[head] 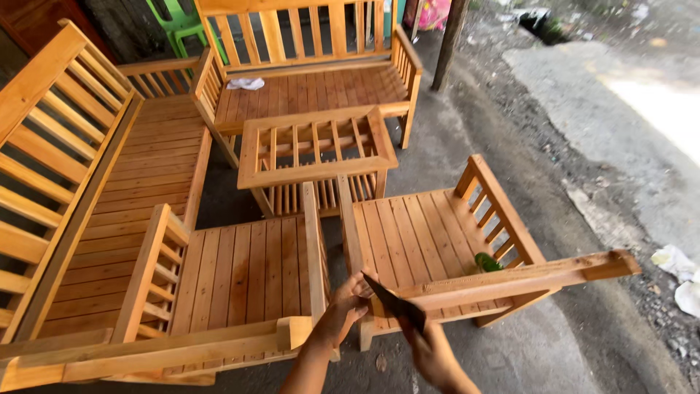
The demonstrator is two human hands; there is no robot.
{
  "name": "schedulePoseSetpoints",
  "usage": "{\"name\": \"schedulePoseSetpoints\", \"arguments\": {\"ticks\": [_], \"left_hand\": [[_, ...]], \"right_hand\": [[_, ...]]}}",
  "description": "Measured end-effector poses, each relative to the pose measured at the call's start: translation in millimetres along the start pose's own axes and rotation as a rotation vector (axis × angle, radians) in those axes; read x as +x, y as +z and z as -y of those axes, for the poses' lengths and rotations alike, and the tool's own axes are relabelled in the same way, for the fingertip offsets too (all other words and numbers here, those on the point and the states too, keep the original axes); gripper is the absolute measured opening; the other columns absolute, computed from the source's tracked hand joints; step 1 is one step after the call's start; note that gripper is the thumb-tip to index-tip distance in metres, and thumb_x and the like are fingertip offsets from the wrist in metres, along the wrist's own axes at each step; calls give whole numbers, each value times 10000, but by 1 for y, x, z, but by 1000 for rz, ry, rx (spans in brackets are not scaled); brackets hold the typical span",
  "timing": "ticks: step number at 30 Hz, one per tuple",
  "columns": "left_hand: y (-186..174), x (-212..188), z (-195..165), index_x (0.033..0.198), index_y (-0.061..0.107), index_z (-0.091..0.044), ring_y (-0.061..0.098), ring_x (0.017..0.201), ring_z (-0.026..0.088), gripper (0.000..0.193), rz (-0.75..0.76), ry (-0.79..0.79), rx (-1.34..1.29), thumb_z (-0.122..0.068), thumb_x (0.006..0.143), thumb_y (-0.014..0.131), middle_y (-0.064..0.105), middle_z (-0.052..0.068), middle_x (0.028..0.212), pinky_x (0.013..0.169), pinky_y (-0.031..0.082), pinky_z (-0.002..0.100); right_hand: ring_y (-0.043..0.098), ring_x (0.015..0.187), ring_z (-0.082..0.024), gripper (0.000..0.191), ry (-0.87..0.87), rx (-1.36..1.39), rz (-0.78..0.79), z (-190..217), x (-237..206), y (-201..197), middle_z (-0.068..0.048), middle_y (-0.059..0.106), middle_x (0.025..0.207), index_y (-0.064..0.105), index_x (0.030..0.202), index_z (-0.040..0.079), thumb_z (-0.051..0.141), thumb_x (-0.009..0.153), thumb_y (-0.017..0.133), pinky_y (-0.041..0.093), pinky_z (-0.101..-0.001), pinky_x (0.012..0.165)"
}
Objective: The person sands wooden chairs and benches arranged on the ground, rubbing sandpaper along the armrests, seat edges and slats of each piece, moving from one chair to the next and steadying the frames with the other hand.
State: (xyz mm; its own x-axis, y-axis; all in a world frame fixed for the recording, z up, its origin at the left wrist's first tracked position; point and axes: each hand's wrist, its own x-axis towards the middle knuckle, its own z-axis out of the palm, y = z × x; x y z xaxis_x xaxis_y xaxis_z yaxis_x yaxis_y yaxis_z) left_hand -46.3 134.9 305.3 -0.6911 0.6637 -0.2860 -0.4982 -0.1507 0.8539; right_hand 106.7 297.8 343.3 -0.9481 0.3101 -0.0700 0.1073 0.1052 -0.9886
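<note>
On the concrete floor [467,146] among wooden chairs, both hands, left hand [341,315] and right hand [432,355], pinch dark sandpaper [394,305]; best kept flat against the chair back rail [510,281].

The one camera sits on my head and looks steeply down and forward — there is no second view to share anything with. It faces across a set of unpainted slatted wooden furniture, from the two pale wooden armchairs [408,241] nearest me to the long slatted wooden bench [313,80] at the far top of the frame. My left hand [341,315] and right hand [432,354] come in close at the bottom edge — the nearest things to the lens. Grey concrete ground [583,182] runs off to the right.
</note>
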Motion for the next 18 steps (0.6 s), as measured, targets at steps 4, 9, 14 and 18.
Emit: {"name": "schedulePoseSetpoints", "arguments": {"ticks": [4,9,14,18], "left_hand": [[4,13,-31,1152,686,-55,674,1163,224,375,183,250,3,-234,855,827,729,82,1144,1105,467,397],[22,6,-96,1133,701,-54,682,1035,155,281,139,173,176,-280,973,660,748,50,1078,974,492,339],[49,-5,-146,1116,712,-55,681,937,144,303,-39,293,452,-284,1027,535,752,47,1021,877,504,280],[66,0,-171,1105,716,1,691,925,192,260,16,358,264,-205,972,627,746,104,1037,843,547,320]], "right_hand": [[742,860,-230,399,159,595,-65,27,35,-28,-157,774,1002,664,1161,-116,236,978,621,594,-373,799],[742,900,-226,360,171,525,-70,64,70,-34,-136,760,1024,666,1156,-60,208,916,682,607,-386,815],[727,904,-214,350,70,358,-65,103,106,-43,-119,742,1040,675,1169,-61,198,934,688,610,-375,823],[697,901,-159,335,-12,273,-69,122,136,-48,-79,732,1041,685,1184,-29,207,947,684,590,-337,785]]}}
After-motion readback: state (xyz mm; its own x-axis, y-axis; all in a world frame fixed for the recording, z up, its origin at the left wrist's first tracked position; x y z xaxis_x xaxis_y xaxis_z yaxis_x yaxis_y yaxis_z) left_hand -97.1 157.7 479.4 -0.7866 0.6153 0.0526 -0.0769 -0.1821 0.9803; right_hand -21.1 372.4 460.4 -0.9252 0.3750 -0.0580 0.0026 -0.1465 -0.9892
